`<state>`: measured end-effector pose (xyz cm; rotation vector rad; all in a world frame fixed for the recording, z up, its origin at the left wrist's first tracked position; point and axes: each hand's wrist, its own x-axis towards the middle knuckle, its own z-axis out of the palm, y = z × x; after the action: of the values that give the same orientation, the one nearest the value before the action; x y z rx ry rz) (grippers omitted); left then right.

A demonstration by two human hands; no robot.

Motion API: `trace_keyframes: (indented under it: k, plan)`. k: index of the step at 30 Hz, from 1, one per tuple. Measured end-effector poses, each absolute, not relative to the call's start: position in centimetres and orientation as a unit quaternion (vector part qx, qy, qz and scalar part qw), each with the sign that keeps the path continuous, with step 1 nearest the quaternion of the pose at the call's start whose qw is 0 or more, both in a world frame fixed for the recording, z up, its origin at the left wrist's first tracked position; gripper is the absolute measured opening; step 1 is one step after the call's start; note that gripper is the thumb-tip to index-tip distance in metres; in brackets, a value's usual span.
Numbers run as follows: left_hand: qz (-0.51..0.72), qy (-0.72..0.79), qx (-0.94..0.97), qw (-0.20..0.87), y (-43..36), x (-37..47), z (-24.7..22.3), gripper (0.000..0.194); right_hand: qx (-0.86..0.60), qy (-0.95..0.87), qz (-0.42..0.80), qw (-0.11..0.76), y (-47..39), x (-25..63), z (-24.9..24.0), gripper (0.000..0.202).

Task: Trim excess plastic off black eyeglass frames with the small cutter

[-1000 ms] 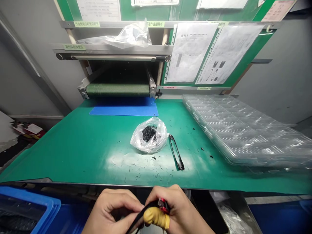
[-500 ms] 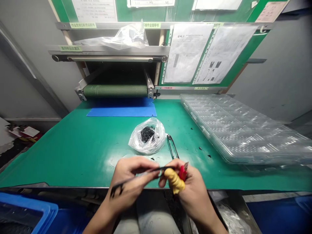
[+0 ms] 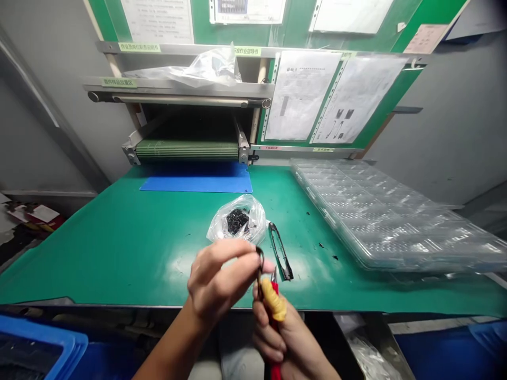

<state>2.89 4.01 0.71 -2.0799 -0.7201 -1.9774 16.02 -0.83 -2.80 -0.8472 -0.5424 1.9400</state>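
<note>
Left hand: our left hand (image 3: 217, 282) pinches the upper end of a thin black part (image 3: 260, 258) between its fingertips; this grip is pressed together.
Right hand: our right hand (image 3: 291, 335) wraps its fingers around a red-handled tool (image 3: 274, 288), whose metal tip points away from us; this grip is closed on the handle.
Yellow cover: we wear a yellow cover (image 3: 274, 302) on the right thumb, just beside the lower stretch of the black part; whether the thumb presses on it, we cannot tell.
Black part: we have it raised between our two hands, over the near side of the green tabletop (image 3: 127, 243); its full outline is partly hidden by our fingers.
Black frame: a long, narrow black frame (image 3: 285, 272) lies slantwise on the tabletop, just beyond our right hand.
Clear bag: beyond our left hand we see a crumpled clear bag (image 3: 219, 224) holding black scraps (image 3: 236, 220), to the left of the frame.
Clear trays: a stack of clear trays (image 3: 364, 211) sits on the right side.
Blue sheet: at the far edge, a blue sheet (image 3: 194, 183) lies before the conveyor belt (image 3: 188, 150).
</note>
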Motion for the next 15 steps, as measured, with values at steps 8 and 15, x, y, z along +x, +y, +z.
trace_keyframes:
  k: [8, 15]
  plan:
    - [-0.663, -0.304, -0.628, -0.270, -0.1, 0.7, 1.3, 0.020, -0.415, -0.497, 0.624, 0.437, -0.7, 17.9, -1.2, 0.046]
    - [-0.497, -0.360, -0.630, -0.477, -1.4, -0.2, 0.0, 0.011, -0.360, -0.743, 0.401, 0.397, 0.0, 18.1, 1.1, 0.013]
